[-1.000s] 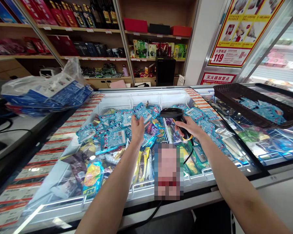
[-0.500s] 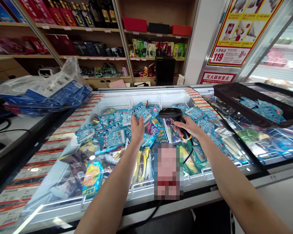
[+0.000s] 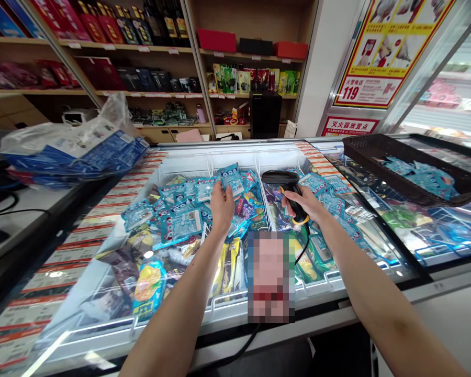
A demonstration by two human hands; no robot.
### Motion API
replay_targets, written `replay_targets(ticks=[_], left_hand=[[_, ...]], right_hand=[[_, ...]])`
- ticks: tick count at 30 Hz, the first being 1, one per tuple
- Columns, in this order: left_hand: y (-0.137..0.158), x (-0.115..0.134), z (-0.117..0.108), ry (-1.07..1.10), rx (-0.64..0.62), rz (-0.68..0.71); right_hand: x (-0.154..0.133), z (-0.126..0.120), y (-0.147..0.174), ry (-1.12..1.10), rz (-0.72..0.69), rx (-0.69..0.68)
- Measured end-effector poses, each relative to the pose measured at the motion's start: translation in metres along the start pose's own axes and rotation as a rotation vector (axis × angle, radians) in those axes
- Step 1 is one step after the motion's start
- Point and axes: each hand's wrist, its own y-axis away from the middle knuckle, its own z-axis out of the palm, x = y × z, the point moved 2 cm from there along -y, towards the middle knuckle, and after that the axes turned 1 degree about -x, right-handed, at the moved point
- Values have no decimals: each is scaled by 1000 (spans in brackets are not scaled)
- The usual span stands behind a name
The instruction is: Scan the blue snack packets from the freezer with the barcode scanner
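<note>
Between the thumb and fingers of my left hand (image 3: pixel 222 207) is a small blue packet (image 3: pixel 232 179), tilted up above the freezer. My right hand (image 3: pixel 304 203) is closed round the handle of a black barcode scanner (image 3: pixel 281 178) with yellow trim. The scanner's head points left, toward the packet, a short gap apart from it. Its black cable hangs below my right wrist. Many similar blue packets (image 3: pixel 182 224) lie spread on the glass top beneath and around both hands. Frozen goods in bright wrappers (image 3: pixel 149 285) show through the glass.
A dark brown basket (image 3: pixel 447 196) with more blue packets stands on the right. Blue-and-white packages in clear plastic (image 3: pixel 82 149) sit at the left. Price labels (image 3: pixel 78 243) run along the freezer's left side. Stocked shelves (image 3: pixel 157 48) rise behind. A pixelated patch covers the front middle.
The blue packet in my left hand has turned slightly and come more upright. The scanner in my right hand has shifted a little to the right, away from it.
</note>
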Motion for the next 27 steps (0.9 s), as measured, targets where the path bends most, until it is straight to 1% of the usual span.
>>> replay_targets(ticks=[3,5,10,14,16,19,22,24,27], left_hand=[[-4,15,-11,-268,2,82],[-7,18,-21,-359,13,99],[-16,4,-43,-406,84,58],[-19,-3,-50,-470,115,55],[-18,0,-52,-553,117,66],[-12,7,-52,-706,157,57],[-4,17,-48,-788,184,138],[1,23,-41,-794,125,239],[8,29,-26,-767,-30,386]], right_hand=[[1,-5,-2,-6,0,92],[1,-8,-3,-4,-14,172],[-9,-17,-1,23,-126,381],[-18,-32,3,47,-171,470],[-22,-41,6,39,-159,487],[-27,-50,10,23,-122,459],[-26,-55,17,47,-72,415],[-21,-58,21,62,-48,401],[-11,-62,25,37,-35,406]])
